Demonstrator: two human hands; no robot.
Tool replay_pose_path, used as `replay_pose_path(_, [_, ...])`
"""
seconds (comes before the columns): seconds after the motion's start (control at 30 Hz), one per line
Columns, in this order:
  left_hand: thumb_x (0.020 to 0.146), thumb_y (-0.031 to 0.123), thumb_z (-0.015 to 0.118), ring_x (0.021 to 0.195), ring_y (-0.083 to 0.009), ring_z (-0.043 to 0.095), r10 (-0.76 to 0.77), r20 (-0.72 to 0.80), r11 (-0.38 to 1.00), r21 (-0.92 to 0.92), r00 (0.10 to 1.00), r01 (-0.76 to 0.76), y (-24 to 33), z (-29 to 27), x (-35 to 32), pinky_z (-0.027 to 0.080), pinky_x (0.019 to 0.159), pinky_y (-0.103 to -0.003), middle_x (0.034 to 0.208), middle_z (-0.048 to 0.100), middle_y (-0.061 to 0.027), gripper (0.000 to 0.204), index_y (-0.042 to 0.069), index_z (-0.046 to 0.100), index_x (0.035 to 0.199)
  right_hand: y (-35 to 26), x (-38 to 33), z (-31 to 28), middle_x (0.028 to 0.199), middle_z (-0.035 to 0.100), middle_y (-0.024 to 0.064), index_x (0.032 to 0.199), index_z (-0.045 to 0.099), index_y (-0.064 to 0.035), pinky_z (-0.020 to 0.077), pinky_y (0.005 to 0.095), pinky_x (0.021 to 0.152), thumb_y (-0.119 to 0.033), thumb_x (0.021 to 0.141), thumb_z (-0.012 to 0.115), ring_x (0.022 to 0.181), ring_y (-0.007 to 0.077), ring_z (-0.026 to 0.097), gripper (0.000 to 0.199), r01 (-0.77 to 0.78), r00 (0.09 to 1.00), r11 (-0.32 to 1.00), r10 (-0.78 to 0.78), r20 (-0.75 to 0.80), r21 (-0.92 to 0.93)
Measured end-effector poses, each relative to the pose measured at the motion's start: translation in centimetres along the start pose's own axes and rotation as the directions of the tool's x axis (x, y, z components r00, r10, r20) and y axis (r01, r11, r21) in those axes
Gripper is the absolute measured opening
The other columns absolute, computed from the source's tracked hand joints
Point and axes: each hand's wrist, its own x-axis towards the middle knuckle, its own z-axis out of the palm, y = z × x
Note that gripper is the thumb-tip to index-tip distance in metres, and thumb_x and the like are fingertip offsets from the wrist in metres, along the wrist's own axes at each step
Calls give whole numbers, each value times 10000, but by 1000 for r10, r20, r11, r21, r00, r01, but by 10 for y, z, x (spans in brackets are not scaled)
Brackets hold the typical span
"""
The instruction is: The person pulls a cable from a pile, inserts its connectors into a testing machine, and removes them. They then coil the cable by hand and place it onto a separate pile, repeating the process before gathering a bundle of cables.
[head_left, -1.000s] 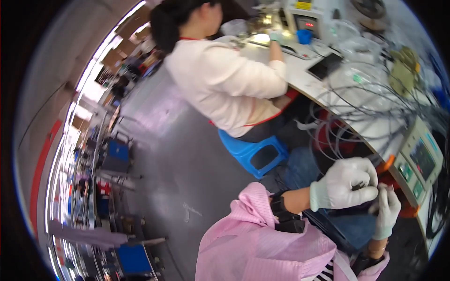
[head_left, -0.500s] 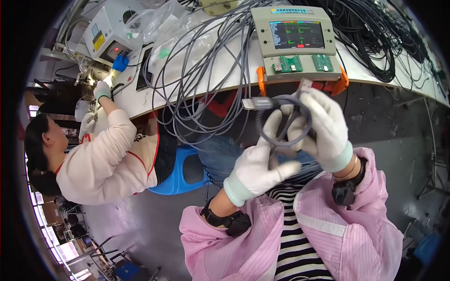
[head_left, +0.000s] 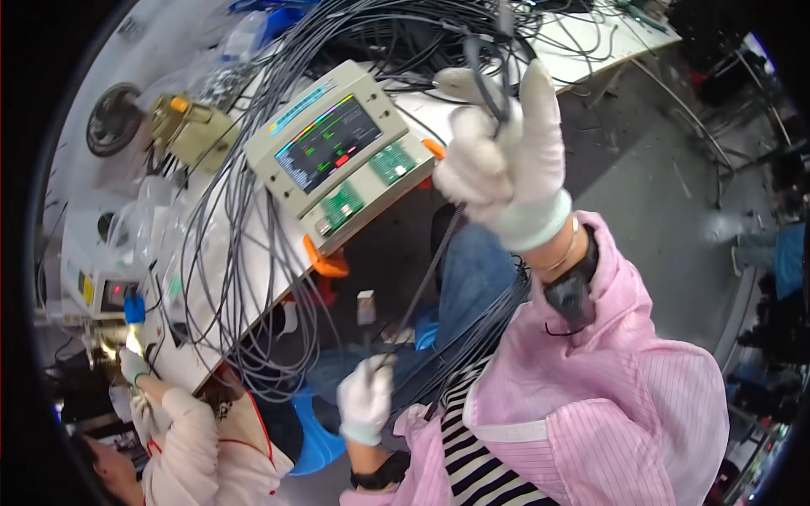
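Note:
Both of my hands wear white gloves. Low and near my lap, my left hand (head_left: 366, 398) is closed round a grey cable, whose pale rectangular connector (head_left: 365, 309) sticks up above the fingers. My right hand (head_left: 506, 164) is raised over the table's edge, with a dark bend of cable (head_left: 484, 80) between its partly stretched fingers. A grey length of cable (head_left: 432, 270) runs slantwise between the two hands. Left of my right hand stands a beige tester (head_left: 287, 181) with a lit screen (head_left: 329, 145) and two green circuit boards (head_left: 342, 205) on its front ledge.
Grey cables (head_left: 245, 278) hang in loops over the white table's (head_left: 207, 329) front edge. More dark cables (head_left: 363, 38) lie heaped behind the tester. At the lower left a co-worker (head_left: 198, 443) works beside a blue stool (head_left: 316, 434). Orange clamps (head_left: 326, 259) show under the tester.
The view has turned, so the tester appears further left and tilted. My hands have moved apart, the right up and the left down. The looped cable is now drawn out between them.

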Motion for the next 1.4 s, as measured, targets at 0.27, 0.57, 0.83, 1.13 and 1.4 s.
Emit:
replay_pose_path(0.27, [711,116,595,612,-247,571,408,-257,559,829,876,-18,50,-116,-77,433,566,-321,708,604,-114,92,41,611,763,-9,-39,-6,482,496,40,1071,498,36,324,204,379,-238,826,570,364,85,421,375,-479,846,620,514,-139,-622])
replay_pose_path(0.57, [701,269,615,502,-198,533,271,129,549,793,954,-263,45,-45,-25,406,484,-314,558,510,-29,193,125,495,653,103,-56,26,612,582,107,1131,505,-23,445,277,506,-257,783,612,547,213,584,433,108,576,128,800,168,-986])
replay_pose_path(0.83, [668,234,619,521,-207,537,336,174,608,710,926,-354,-15,-36,-15,413,512,-315,565,520,-25,135,139,523,660,117,-89,-16,619,581,115,831,620,-98,461,376,537,-286,728,608,594,295,582,214,185,354,69,926,132,-980])
replay_pose_path(1.13, [723,211,602,652,-292,568,165,-564,569,725,809,389,-180,-120,-78,432,614,-407,691,598,-90,79,134,590,713,142,-98,-117,709,595,118,767,601,-95,467,398,594,-243,702,584,670,301,586,163,430,587,-392,806,-78,-813])
replay_pose_path(1.4, [728,168,639,698,-277,605,-105,-407,788,522,907,326,-128,-111,-114,469,597,-323,777,617,-116,142,53,608,807,57,-69,-153,609,578,93,801,619,-23,450,294,510,-159,719,620,547,176,576,159,-73,762,-347,585,-277,-935])
